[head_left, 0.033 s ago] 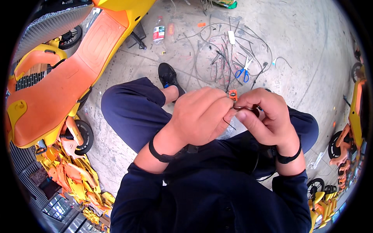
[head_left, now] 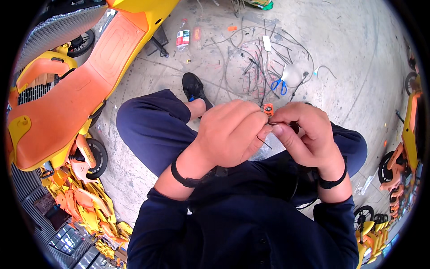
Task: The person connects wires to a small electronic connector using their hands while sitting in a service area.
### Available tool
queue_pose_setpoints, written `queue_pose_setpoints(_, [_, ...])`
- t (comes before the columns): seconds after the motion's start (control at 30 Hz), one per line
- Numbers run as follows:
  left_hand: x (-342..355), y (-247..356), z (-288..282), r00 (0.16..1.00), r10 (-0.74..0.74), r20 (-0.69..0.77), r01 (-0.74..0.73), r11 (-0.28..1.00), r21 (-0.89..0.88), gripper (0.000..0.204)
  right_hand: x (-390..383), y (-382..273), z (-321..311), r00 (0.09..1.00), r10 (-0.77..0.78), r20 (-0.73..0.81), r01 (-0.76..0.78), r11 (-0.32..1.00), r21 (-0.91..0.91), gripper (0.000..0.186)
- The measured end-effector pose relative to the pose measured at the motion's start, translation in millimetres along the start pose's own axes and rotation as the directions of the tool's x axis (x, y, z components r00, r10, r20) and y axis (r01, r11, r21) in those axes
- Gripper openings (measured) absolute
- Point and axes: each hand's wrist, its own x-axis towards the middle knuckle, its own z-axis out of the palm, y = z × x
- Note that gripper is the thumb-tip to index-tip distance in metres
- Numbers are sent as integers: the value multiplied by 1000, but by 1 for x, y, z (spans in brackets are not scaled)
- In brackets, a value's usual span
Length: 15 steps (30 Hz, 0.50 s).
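Note:
My left hand (head_left: 230, 132) is closed, and the end of a thin black wire (head_left: 264, 143) sticks out below its fingers. Fingertip to fingertip with it, my right hand (head_left: 307, 134) pinches something small and dark between thumb and index finger. That looks like part of the same wire, though the fingers cover most of it. Another dark piece shows within the curl of the right hand, its kind unclear. Just beyond the fingertips lies a small orange item (head_left: 268, 109). Blue-handled scissors (head_left: 279, 87) rest on the floor farther off, their blades behind a pale round blur.
Tangled cables (head_left: 257, 67) spread over the concrete floor ahead, near a bottle with a red label (head_left: 182, 39). An orange and yellow scooter body (head_left: 89, 85) stands close on the left. Yellow parts (head_left: 87, 206) are heaped behind it. More vehicles (head_left: 389, 172) line the right side.
Both hands hold nearly the same pose, with only slight finger movement. A pale round blur has appeared over the scissors' blades.

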Motion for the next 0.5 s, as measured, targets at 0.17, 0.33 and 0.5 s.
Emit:
queue_pose_setpoints(0.17, [0,1,3,982,-188,-1,181,943,-278,20,-3,-2,0,998,55,-36,-54,998,29,7])
queue_pose_setpoints(0.33, [-4,11,19,814,-547,196,481,443,-757,24,-7,-8,0,940,334,-63,-284,874,395,7])
queue_pose_setpoints(0.5, [0,0,1,851,-499,165,501,675,-542,18,-11,-3,-9,901,434,-12,-370,783,501,9])
